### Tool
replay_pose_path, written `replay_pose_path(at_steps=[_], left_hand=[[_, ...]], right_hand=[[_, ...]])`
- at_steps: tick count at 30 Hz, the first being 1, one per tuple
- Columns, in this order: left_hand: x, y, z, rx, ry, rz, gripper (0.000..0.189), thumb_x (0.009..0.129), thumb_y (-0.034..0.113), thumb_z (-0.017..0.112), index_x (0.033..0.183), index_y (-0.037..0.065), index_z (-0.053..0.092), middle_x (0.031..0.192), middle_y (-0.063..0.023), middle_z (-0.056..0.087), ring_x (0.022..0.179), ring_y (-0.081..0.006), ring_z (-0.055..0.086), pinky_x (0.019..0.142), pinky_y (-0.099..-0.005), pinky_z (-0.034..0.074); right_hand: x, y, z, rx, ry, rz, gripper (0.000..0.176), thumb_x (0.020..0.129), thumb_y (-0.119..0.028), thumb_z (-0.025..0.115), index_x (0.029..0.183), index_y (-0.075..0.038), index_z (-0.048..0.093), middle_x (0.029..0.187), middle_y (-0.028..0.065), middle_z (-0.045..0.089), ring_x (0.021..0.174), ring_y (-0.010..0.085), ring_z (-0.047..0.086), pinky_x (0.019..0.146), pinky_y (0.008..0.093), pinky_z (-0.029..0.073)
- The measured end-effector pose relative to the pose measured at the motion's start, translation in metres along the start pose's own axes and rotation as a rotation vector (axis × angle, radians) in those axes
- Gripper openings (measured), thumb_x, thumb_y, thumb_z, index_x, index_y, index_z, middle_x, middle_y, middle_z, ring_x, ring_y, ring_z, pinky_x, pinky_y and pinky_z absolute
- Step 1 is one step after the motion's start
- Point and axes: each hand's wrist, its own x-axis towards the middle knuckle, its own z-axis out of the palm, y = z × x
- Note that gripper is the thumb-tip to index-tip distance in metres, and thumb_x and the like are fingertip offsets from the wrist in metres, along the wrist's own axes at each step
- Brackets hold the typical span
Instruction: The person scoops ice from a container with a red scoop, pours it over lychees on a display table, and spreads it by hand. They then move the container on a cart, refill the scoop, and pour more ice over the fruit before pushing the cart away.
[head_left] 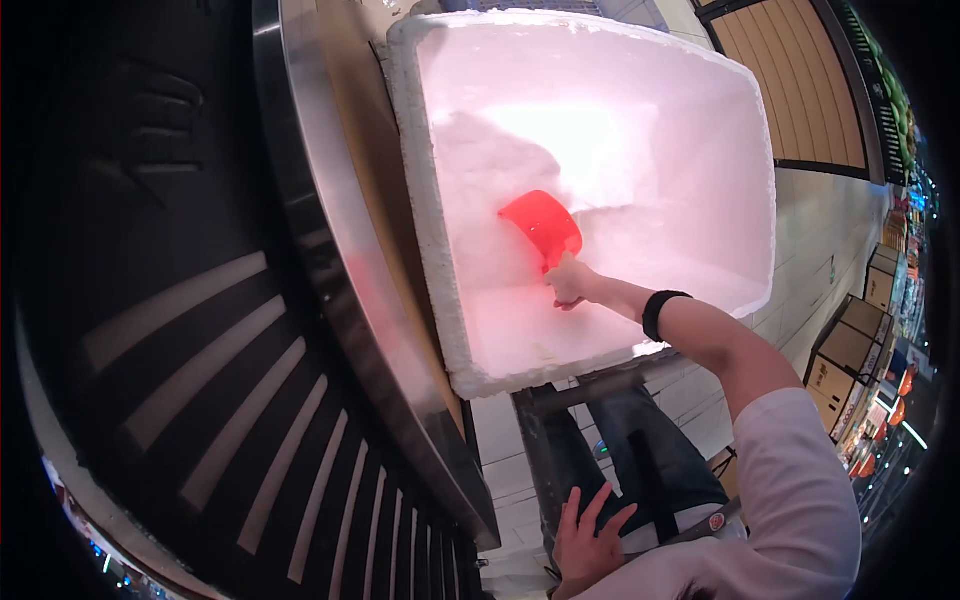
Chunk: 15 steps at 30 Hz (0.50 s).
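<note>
My right hand grips the handle of a red scoop inside a large white foam box. The scoop's curved blade rests against white, ice-like material heaped in the box. A black band circles my right wrist area. Low in the view, my left hand is held near my body, its fingers spread, with nothing in it.
A metal-edged counter runs along the box's left side, beside a black slatted panel. Wooden slatting is at the upper right. Stacked cartons stand farther right, over a tiled floor.
</note>
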Motion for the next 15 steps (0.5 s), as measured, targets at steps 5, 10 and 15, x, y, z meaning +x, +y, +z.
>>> replay_pose_path(at_steps=[5, 10, 15], left_hand=[[0.000, 0.001, 0.001, -0.005, 0.038, 0.007, 0.048, 0.062, 0.004, 0.055, 0.103, 0.030, 0.063, 0.127, 0.0029, 0.045, 0.122, -0.0321, 0.035, 0.096, -0.0478, 0.038], [0.000, 0.002, 0.002, -0.006, 0.060, 0.004, 0.047, 0.060, 0.003, 0.055, 0.100, 0.026, 0.064, 0.127, -0.0024, 0.046, 0.120, -0.0391, 0.035, 0.095, -0.0545, 0.036], [0.003, 0.010, 0.002, 0.010, 0.075, -0.031, 0.046, 0.056, -0.005, 0.050, 0.091, 0.021, 0.066, 0.125, -0.0026, 0.048, 0.124, -0.0381, 0.032, 0.092, -0.0418, 0.040]], right_hand=[[-0.007, -0.006, -0.019, 0.233, 0.022, 0.099, 0.033, 0.076, -0.002, 0.055, 0.108, -0.001, 0.056, 0.086, 0.0182, 0.056, 0.067, 0.0179, 0.063, 0.051, 0.0278, 0.056], [-0.012, 0.016, -0.038, 0.635, -0.088, 0.213, 0.033, 0.071, -0.007, 0.064, 0.096, 0.002, 0.046, 0.071, 0.0092, 0.051, 0.055, 0.0198, 0.059, 0.050, 0.0350, 0.056], [-0.022, 0.039, -0.067, 0.030, 0.050, 0.191, 0.023, 0.071, -0.009, 0.053, 0.093, -0.002, 0.052, 0.074, 0.0126, 0.056, 0.056, 0.0219, 0.058, 0.043, 0.0379, 0.053]])
